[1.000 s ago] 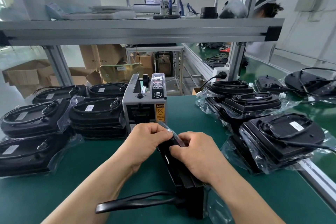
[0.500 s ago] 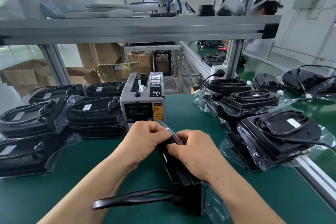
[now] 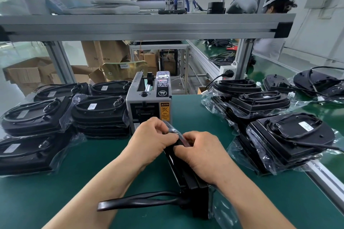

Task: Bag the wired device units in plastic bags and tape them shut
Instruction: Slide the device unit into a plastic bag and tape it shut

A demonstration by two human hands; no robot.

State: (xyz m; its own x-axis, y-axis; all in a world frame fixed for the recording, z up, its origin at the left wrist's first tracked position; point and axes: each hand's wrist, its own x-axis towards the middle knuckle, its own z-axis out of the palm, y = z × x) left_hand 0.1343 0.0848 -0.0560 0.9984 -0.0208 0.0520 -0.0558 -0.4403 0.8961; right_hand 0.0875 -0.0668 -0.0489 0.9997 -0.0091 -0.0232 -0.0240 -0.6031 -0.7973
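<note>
A black wired device unit (image 3: 188,176) stands on edge in a clear plastic bag (image 3: 221,210) on the green mat in front of me. Its black cable (image 3: 137,201) loops out to the left along the mat. My left hand (image 3: 150,141) and my right hand (image 3: 202,152) meet at the unit's top edge, both pinching the folded bag flap (image 3: 174,130) there. Whether a strip of tape lies under my fingers cannot be told. The grey tape dispenser (image 3: 149,102) stands just behind my hands.
Bagged black units are stacked at the left (image 3: 37,117) and at the right (image 3: 290,139). Unbagged units with loose cables (image 3: 316,83) lie at the far right. An aluminium rail (image 3: 327,178) edges the mat on the right. A shelf beam (image 3: 145,26) spans overhead, with a person behind it.
Both hands stay at the unit's top edge; the fingers have shifted slightly on the bag flap. The view has tilted a little.
</note>
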